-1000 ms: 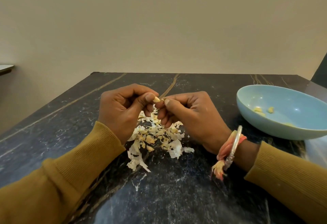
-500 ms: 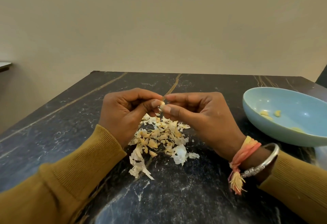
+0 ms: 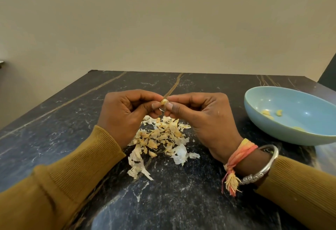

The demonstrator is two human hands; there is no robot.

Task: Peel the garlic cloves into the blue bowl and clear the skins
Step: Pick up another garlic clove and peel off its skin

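Above the pile of garlic skins (image 3: 160, 139), my left hand (image 3: 125, 115) and right hand (image 3: 201, 119) both pinch one garlic clove (image 3: 164, 101) at the fingertips. It looks tiny, light and probably slippery, so I'd grip its ends; the blue bowl (image 3: 272, 131) waits to my right.

Dark marble table (image 3: 181, 202) bears skins (image 3: 160, 139), blue bowl (image 3: 283, 131).

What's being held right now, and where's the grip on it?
A garlic clove, pinched from both sides: left hand grips its left end, right hand its right end, by thumb and fingertips.
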